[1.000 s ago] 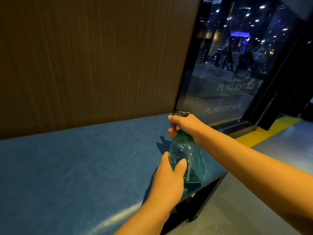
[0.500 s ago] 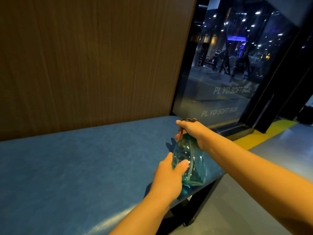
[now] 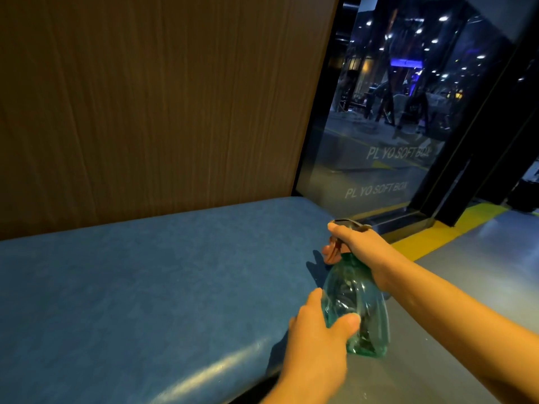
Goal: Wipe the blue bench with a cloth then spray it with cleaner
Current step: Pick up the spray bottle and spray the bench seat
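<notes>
Translucent teal plastic spray bottle (image 3: 357, 304) upright at right end of blue padded surface (image 3: 145, 287), right hand (image 3: 361, 246) fingers grasping its neck; left hand (image 3: 318, 342) fingers grasping its lower body

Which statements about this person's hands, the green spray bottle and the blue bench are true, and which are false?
1. The right hand grips the top of the translucent green plastic spray bottle, at its trigger. True.
2. The left hand rests flat on the padded blue bench. False: it holds the bottle's lower body.
3. The bottle lies on its side. False: it is held roughly upright.
4. A brown wood-grain wall panel stands behind the bench. True.
</notes>
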{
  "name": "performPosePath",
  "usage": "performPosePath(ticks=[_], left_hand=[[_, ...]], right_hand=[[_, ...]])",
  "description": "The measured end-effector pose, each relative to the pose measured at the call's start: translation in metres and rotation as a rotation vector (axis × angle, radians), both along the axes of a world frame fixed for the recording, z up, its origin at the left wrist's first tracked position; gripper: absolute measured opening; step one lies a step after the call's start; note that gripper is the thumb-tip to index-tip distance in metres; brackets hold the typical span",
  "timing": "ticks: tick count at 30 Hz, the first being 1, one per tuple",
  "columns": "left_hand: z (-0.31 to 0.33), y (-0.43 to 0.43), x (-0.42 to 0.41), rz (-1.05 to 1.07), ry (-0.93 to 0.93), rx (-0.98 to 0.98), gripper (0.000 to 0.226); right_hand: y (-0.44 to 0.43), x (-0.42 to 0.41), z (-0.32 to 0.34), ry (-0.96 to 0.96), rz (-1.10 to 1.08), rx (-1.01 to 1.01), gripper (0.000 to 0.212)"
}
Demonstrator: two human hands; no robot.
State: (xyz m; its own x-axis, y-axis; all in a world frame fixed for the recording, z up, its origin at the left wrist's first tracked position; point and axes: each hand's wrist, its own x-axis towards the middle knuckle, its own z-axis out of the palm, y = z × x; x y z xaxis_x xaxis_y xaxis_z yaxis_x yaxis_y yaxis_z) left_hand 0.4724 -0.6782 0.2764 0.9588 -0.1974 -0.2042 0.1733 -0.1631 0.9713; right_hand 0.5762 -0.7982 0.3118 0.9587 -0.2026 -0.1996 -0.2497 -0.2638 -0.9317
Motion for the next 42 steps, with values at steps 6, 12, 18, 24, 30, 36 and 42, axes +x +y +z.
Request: performPosePath(ticks=[6, 12, 18, 24, 30, 36, 42], left_hand=[[-0.012, -0.006, -0.013, -0.045, 0.083, 0.061, 0.078], [-0.021, -0.002, -0.013, -0.098, 0.022, 0.130, 0.081], [-0.027, 0.001, -0.008, -0.115, -0.019, 0.130, 0.077], [-0.034, -0.003, -0.015, -0.099, -0.018, 0.024, 0.051], [-0.038, -0.002, -0.015, -0.110, -0.004, 0.036, 0.061], [-0.040, -0.002, -0.020, -0.150, 0.010, 0.065, 0.053], [-0.043, -0.008, -0.028, -0.182, -0.052, 0.191, 0.070]], right_hand=[[0.001, -0.026, -0.006, -0.010, 0.040, -0.085, 0.034], [0.008, -0.040, -0.006, -0.089, 0.058, -0.022, 0.022], [0.012, -0.042, -0.006, -0.168, 0.060, -0.029, 0.021], [0.012, -0.049, -0.009, -0.183, 0.103, -0.137, 0.016], [0.014, -0.056, -0.013, -0.222, 0.116, -0.201, 0.026], [0.012, -0.067, -0.018, -0.232, 0.129, -0.242, 0.019], [0.013, -0.081, -0.023, -0.222, 0.255, -0.304, 0.028]])
